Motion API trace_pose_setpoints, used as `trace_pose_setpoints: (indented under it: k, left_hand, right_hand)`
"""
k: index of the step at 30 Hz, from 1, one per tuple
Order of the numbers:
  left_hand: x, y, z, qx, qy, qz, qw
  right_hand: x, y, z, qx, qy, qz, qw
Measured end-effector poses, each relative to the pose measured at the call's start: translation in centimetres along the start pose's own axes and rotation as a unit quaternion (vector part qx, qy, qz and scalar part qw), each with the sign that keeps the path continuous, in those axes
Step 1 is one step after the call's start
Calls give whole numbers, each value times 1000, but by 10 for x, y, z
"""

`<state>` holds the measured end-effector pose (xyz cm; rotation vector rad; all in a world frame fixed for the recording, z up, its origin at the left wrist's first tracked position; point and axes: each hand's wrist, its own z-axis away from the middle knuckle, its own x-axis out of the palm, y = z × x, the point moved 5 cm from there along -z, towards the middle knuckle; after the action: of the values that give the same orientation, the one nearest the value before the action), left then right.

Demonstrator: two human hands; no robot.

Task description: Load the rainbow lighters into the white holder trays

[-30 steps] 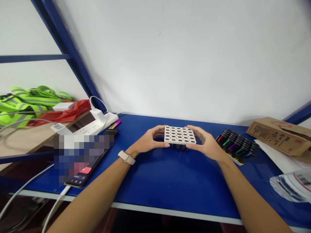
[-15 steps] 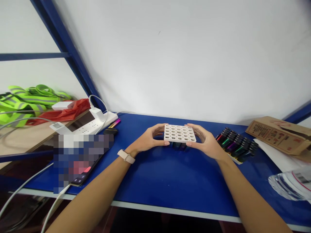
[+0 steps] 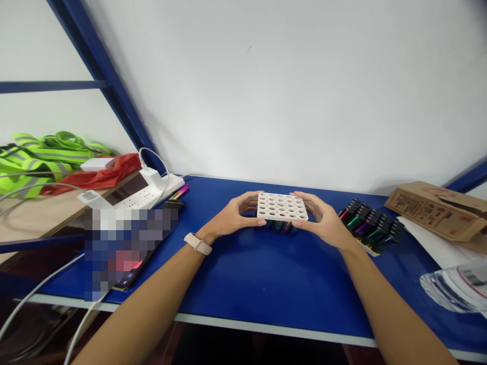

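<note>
Between my two hands is a white holder plate (image 3: 282,206) with rows of holes. My left hand (image 3: 239,214) grips its left end, thumb at the near corner and fingers behind. My right hand (image 3: 317,218) holds the right end the same way. Under the plate's near edge show several dark, shiny coloured tubes (image 3: 281,226); whether they are fixed in the plate is hidden. To the right of my right hand, a block of similar metallic tubes with black tops (image 3: 371,223) stands in rows on a pale base.
On the right lie a cardboard box (image 3: 433,210), white paper (image 3: 426,241) and a clear plastic bottle (image 3: 452,289). A white power strip (image 3: 140,198) and a partly blurred phone (image 3: 127,281) with cables are at left. Behind the blue table (image 3: 266,284) rises a white wall.
The holder plate sits very slightly higher and is tilted a little differently, with a bit more of the tubes below it showing. Both hands keep their hold.
</note>
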<state>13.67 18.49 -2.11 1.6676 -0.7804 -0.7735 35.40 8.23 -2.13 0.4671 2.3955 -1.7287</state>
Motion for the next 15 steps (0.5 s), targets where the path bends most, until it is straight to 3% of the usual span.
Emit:
trace_pose_setpoints:
  k: [15]
  left_hand:
    - [-1, -2, -2, 10, -3, 0, 1000]
  right_hand:
    - [0, -1, -1, 1, -3, -19, 1000]
